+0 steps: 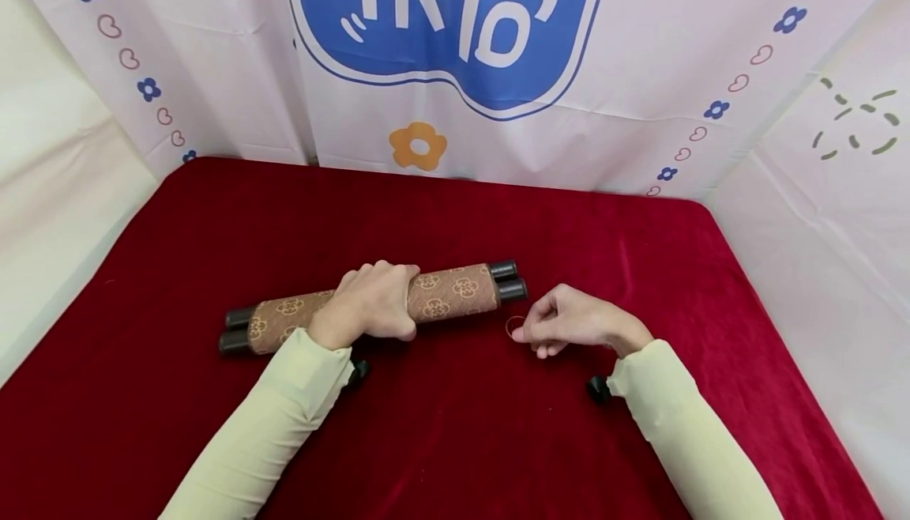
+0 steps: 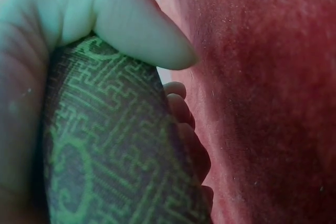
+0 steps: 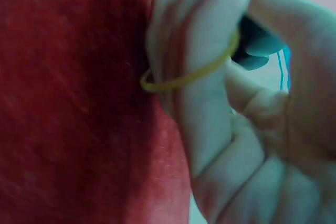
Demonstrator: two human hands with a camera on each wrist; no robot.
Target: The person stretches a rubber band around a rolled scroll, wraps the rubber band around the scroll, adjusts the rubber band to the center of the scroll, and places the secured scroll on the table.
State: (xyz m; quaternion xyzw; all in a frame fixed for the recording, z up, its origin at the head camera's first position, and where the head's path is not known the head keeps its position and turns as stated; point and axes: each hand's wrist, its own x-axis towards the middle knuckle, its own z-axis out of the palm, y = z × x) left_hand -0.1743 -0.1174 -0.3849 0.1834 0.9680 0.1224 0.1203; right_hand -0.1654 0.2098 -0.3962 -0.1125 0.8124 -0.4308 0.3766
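A brown scroll-like roll (image 1: pixel 455 295) with gold flower patterns and black rod ends lies slanted on the red cloth. My left hand (image 1: pixel 374 299) grips it around the middle from above; in the left wrist view the thumb lies over the patterned roll (image 2: pixel 115 140) and fingertips show at its far side. To the right of the rod ends, my right hand (image 1: pixel 572 319) pinches a thin yellow rubber band (image 1: pixel 509 322). The right wrist view shows the band (image 3: pixel 184 81) passing across the fingers.
The red cloth (image 1: pixel 462 425) covers the table. Behind it hangs a white curtain (image 1: pixel 235 109) with a blue emblem and an orange flower, and white side walls stand left and right. A small black object (image 1: pixel 599 389) is at the right wrist.
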